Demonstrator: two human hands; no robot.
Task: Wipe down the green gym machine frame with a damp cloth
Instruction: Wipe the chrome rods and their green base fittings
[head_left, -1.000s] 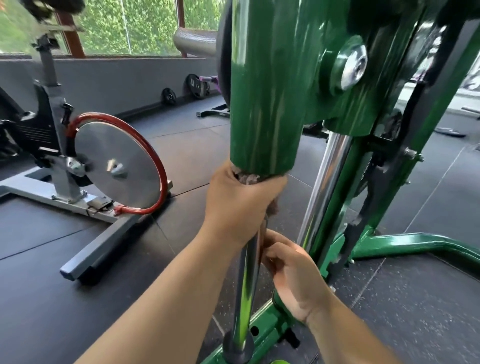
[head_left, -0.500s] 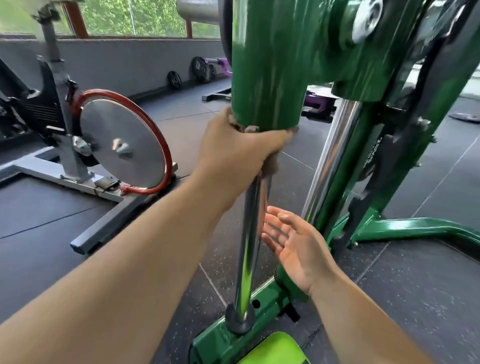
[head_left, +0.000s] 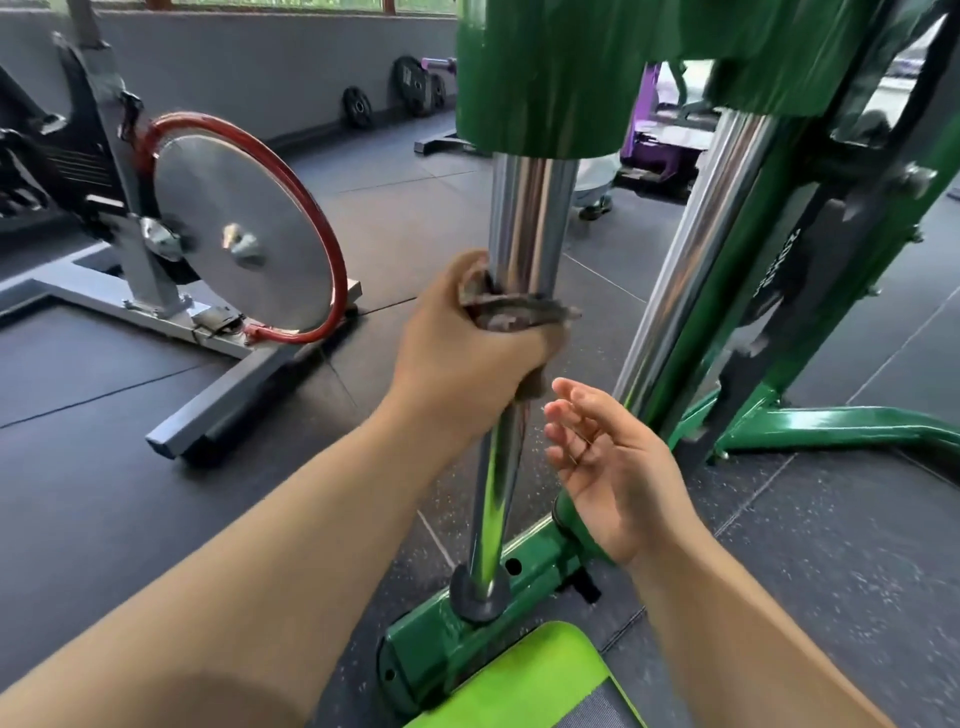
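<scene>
the left hand (head_left: 462, 348) is clenched around a crumpled grey-brown cloth (head_left: 519, 312), wrapping it round the shiny chrome upright rod (head_left: 527, 218) below the glossy green gym machine frame (head_left: 540, 78), whose sleeve fills twelve o'clock. the right hand (head_left: 618, 467) is released, fingers loosely spread, just beside the rod at four o'clock from the cloth. a grey exercise bike with a red-rimmed silver flywheel (head_left: 244, 234) stands well apart at nine o'clock.

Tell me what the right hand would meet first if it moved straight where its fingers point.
Probably the cloth end hanging under the left hand, on the chrome rod; depth is unclear.
</scene>
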